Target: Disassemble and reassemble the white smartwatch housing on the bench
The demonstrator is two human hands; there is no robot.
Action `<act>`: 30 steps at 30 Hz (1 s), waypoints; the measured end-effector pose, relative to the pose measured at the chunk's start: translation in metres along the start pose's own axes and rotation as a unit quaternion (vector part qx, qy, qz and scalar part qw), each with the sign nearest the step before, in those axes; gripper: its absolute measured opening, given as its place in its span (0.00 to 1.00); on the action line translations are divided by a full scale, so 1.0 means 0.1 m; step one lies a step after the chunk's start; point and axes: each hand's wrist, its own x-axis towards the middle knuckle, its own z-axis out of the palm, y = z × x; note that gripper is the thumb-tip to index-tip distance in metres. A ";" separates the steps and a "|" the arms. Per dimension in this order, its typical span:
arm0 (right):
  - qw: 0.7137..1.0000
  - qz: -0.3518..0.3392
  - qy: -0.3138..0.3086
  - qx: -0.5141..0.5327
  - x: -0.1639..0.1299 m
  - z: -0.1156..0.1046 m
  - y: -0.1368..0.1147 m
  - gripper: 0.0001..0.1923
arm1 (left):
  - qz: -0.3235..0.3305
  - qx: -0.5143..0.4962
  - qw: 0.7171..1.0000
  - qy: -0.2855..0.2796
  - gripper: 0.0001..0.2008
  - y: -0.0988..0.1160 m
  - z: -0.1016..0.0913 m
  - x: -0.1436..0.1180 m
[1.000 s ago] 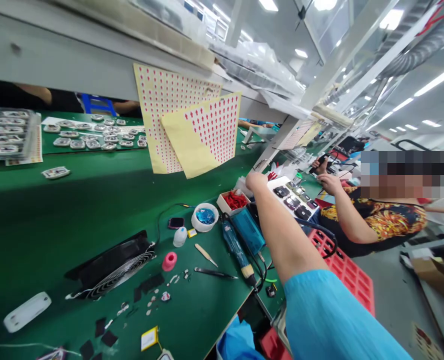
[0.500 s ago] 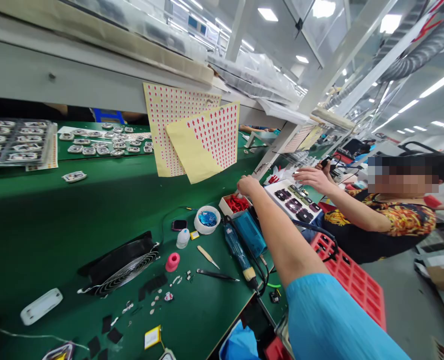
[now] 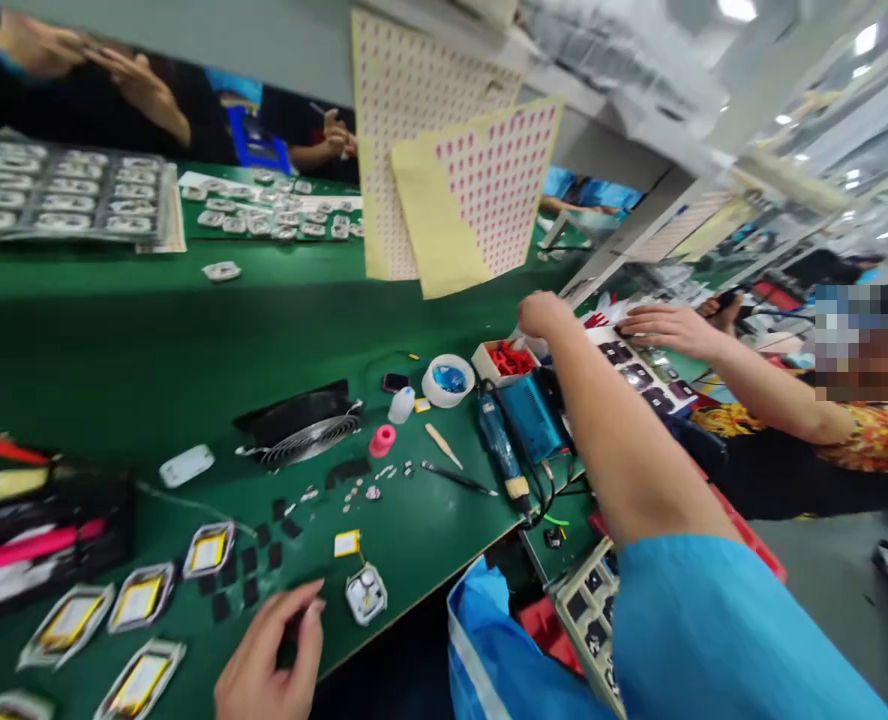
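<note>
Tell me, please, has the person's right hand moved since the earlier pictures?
Hardly: the right hand stays just beyond the box of red parts; mostly the camera tilted down.

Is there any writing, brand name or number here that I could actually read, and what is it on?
None can be read.
Yellow hanging sheets with rows of small red marks: only a pattern shows, no letters.
Blue box-shaped power unit: no label shows.
Grey trays of small parts: too blurred to read.
Yellow-faced flat parts near the left hand: print too small.
</note>
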 end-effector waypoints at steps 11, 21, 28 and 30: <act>0.937 -0.223 0.182 0.197 -2.52 0.99 -0.60 0.20 | -0.033 -0.058 0.998 0.020 0.08 0.21 -0.04 -0.04; 0.893 -0.229 0.274 0.274 -3.06 2.14 -1.10 0.23 | -0.049 -0.019 0.999 0.004 0.09 0.35 0.05 -0.07; 0.863 -0.271 0.281 0.320 -3.05 2.12 -1.00 0.22 | -0.045 0.012 0.999 0.017 0.09 0.40 0.02 -0.02; 0.857 -0.295 0.258 0.334 -3.00 2.09 -0.94 0.21 | -0.039 0.022 0.999 0.008 0.08 0.40 -0.12 0.10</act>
